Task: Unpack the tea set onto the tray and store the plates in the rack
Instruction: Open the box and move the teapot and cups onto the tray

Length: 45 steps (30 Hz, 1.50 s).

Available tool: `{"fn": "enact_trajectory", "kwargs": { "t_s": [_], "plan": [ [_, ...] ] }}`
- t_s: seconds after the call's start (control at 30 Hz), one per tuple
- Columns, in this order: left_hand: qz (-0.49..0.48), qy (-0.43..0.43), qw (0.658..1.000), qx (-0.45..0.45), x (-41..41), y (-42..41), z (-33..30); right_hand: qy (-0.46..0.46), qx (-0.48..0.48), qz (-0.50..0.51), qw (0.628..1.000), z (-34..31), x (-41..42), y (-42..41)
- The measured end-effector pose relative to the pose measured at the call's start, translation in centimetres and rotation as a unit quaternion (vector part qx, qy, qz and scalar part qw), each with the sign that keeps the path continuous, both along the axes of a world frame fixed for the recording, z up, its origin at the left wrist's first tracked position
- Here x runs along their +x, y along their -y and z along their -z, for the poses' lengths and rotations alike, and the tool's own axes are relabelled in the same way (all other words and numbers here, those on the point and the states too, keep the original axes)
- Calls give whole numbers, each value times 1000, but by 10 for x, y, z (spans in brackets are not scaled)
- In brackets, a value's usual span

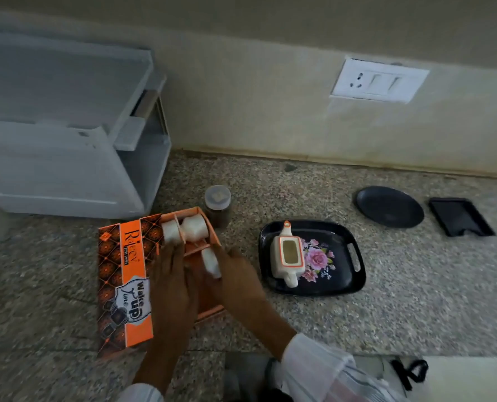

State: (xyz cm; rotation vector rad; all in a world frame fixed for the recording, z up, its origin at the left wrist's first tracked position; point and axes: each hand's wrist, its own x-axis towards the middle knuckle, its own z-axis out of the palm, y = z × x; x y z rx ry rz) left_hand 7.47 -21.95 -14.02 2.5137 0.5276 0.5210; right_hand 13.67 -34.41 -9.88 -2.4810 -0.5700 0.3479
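I see my right hand (235, 274) with fingers grasping a white cup (211, 262) in the orange box (131, 282); my left hand (171, 280) rests released beside it. At 3 o'clock, the teapot (287, 255) sits on the floral tray (346, 274).

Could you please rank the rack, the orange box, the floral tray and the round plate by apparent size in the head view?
1. Rack
2. Orange box
3. Floral tray
4. Round plate, which lies farther from the camera, so its true size against the tray is unsure.
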Motion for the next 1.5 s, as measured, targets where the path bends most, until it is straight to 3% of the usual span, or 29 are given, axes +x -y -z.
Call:
{"fn": "enact_trajectory", "kwargs": {
  "t_s": [0.1,0.23,0.37,0.5,1.1,1.5],
  "plan": [
    [65,32,997,-12,23,32,-7,49,6,71,996,-10,17,47],
    [147,-18,984,-95,59,88,0,65,-52,157,984,-6,40,97],
    [145,-96,961,-217,87,120,17,75,-94,178,977,-2,46,117],
    [135,-110,945,-276,95,129,23,72,-58,203,975,1,46,115],
    [160,-109,956,-221,95,134,42,62,-51,228,970,11,47,123],
    [129,-133,943,-278,92,136,25,75,37,198,977,38,35,128]
  ]
}}
